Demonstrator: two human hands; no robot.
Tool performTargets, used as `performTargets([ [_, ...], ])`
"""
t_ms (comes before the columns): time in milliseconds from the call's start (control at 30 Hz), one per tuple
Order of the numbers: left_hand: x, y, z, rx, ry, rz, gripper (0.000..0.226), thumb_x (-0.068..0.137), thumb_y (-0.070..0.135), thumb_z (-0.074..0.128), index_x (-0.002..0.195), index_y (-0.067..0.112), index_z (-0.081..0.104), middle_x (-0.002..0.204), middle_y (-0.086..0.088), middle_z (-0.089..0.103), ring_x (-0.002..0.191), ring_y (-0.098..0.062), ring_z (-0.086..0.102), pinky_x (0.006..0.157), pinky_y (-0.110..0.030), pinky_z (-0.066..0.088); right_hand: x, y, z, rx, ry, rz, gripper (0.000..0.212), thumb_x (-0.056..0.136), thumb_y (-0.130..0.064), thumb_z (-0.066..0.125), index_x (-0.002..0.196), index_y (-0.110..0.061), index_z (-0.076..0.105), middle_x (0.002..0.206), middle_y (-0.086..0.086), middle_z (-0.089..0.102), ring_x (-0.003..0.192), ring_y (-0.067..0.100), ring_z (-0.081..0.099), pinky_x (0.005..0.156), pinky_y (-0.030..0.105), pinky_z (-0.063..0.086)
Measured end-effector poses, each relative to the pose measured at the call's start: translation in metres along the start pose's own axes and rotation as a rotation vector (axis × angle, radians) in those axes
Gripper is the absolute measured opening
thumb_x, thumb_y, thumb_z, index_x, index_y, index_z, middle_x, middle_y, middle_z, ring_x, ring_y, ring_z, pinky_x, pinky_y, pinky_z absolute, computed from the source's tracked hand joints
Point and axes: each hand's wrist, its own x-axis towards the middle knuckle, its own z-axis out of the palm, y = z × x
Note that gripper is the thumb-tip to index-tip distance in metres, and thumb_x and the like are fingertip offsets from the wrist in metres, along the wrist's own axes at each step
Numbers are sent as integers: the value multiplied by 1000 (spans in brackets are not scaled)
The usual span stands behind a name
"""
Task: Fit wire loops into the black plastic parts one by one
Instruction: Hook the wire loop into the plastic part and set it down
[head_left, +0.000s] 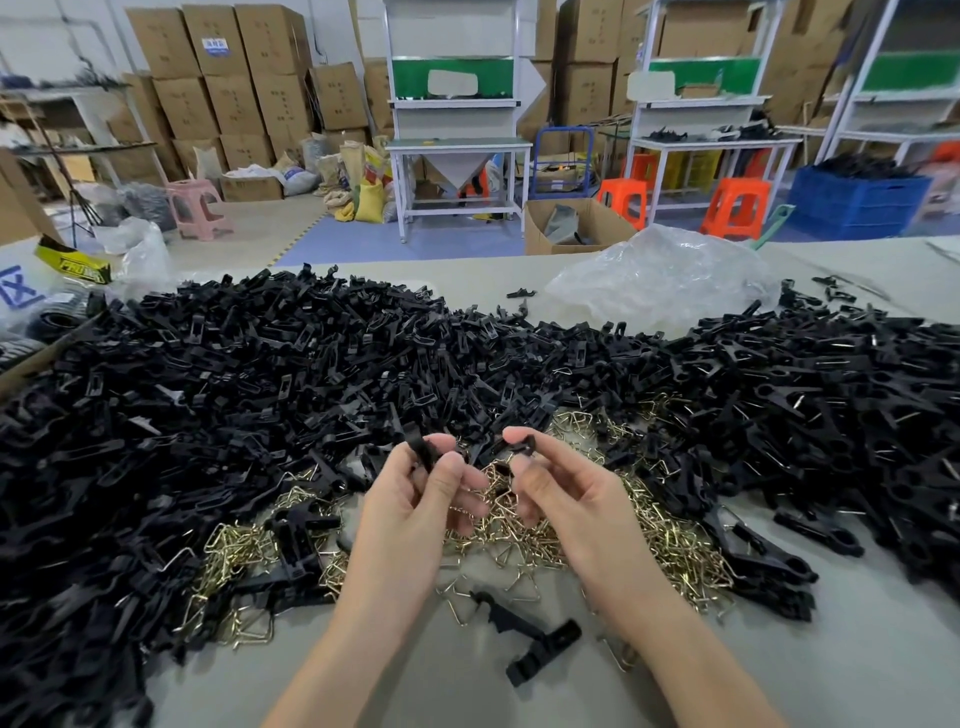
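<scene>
A loose black plastic part (540, 644) is seen on the table (467, 691) at six o'clock. Above it, one black part (421, 451) is pinched by the left hand (415, 499) and another small black piece (522, 447) by the right hand (561, 493). Brass-coloured wire loops (670, 540) are heaped beneath the hands. The heap of black parts (260, 374) is spread from nine to three o'clock. A clear plastic bag (665, 280) is seen at one o'clock.

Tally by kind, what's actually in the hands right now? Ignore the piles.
Black plastic parts: 2 (left part pinched by the left hand; right part pinched by the right hand)
Wire loops: 0 visibly held; the loop pile lies under the hands
Total: 2
</scene>
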Motion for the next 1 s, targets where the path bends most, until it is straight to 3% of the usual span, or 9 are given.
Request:
performTargets([
  [167, -4, -6, 0, 98, -63, -30, 35, 96, 41, 49, 130, 40, 56, 66, 8, 57, 62, -7, 58, 62, -22, 52, -1, 0, 0, -77, 15, -22, 23, 87, -36, 69, 108, -36, 78, 72, -9, 61, 63, 8, 56, 62, 16, 48],
  [333, -8, -7, 3, 51, -70, -116, 35, 106, 27, 47, 115, 55, 65, 65, 12, 52, 62, -1, 56, 68, -19, 55, 1, 0, 0, 9, 60, 29, 21, 76, -31, 76, 95, -23, 80, 78, 4, 73, 64, 10, 64, 64, 17, 53],
  [467, -7, -6, 5, 80, -126, -68, 32, 107, 24, 42, 114, 45, 65, 74, 6, 60, 71, -8, 60, 78, -34, 57, 3, 0, -2, 51, 93, 68, 20, 75, -28, 76, 92, -19, 81, 76, 6, 74, 64, 11, 66, 64, 18, 55],
  [533, -7, -6, 7, 71, -116, -57, 27, 106, 22, 47, 118, 40, 62, 89, 7, 70, 82, -10, 66, 74, -26, 56, 3, 0, -3, 44, 58, 101, 22, 79, -23, 76, 101, -20, 79, 82, 3, 78, 71, 10, 71, 70, 16, 56],
  [600, -5, -6, 7, 97, -52, -27, 22, 103, 18, 53, 117, 32, 62, 102, 8, 74, 97, -8, 69, 81, -21, 55, 3, 1, -4, 46, 27, 126, 25, 87, -13, 73, 111, -18, 74, 93, 2, 80, 81, 10, 74, 75, 15, 56],
  [733, -1, -8, 2, 176, 11, -5, 23, 97, 24, 63, 117, 34, 66, 106, 15, 73, 99, -2, 67, 90, -26, 54, 3, 2, -5, 11, 37, 130, 26, 94, -8, 68, 115, -22, 73, 102, 2, 78, 92, 16, 75, 80, 18, 56],
  [867, -3, -8, 2, 139, -3, 6, 29, 99, 22, 59, 120, 42, 63, 79, 10, 64, 73, -8, 59, 69, -22, 50, 2, 2, -3, 37, 28, 117, 28, 95, -7, 67, 116, -25, 73, 107, 12, 74, 104, 24, 72, 87, 26, 58],
  [1000, -4, -9, 2, 167, 48, 8, 28, 102, 22, 50, 101, 44, 67, 63, 7, 55, 60, -12, 48, 50, -20, 39, 3, 2, -3, 97, 37, 117, 32, 95, -1, 64, 119, -21, 72, 110, 14, 73, 110, 28, 70, 87, 25, 58],
])
